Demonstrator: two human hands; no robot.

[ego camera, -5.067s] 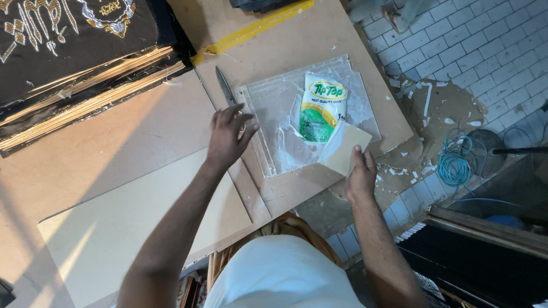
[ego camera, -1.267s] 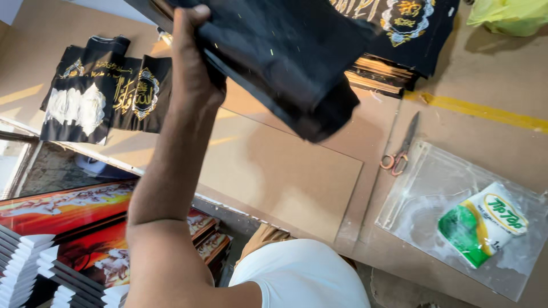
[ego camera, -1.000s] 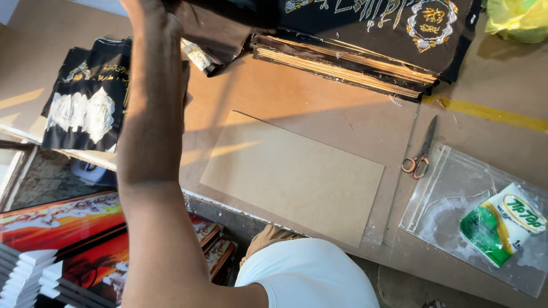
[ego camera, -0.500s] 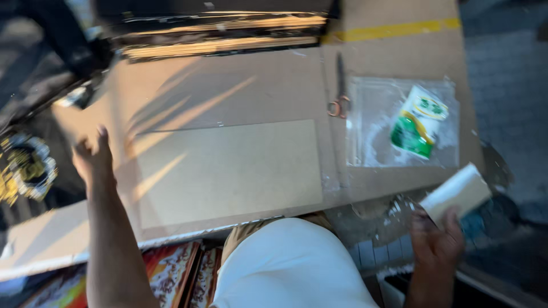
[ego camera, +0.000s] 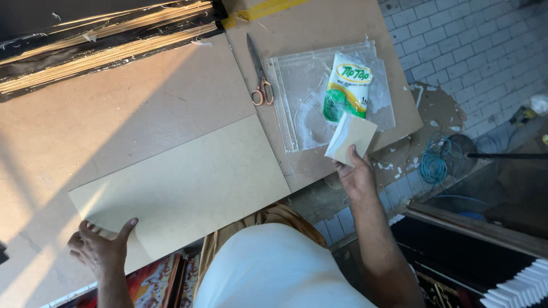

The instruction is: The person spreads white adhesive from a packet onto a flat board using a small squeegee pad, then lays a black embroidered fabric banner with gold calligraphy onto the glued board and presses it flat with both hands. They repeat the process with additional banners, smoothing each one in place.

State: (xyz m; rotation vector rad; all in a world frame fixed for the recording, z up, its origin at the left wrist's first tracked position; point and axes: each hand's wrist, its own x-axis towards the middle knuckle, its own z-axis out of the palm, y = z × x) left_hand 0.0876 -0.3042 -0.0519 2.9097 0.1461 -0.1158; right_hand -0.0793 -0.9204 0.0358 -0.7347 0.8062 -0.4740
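Pale beige board [ego camera: 188,182] on a tan-brown table [ego camera: 114,108]. At 1 o'clock: green-white-yellow pouch [ego camera: 345,85], clear plastic sheets [ego camera: 297,108], copper-handled scissors [ego camera: 261,71]. Off-white card [ego camera: 351,138]. Black-and-gold stack [ego camera: 103,40] at 11 o'clock, possibly frames.

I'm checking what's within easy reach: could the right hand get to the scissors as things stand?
Probably yes. The scissors lie in the open beside the plastic sheets, nothing over them, but the right hand holds a small pale card.
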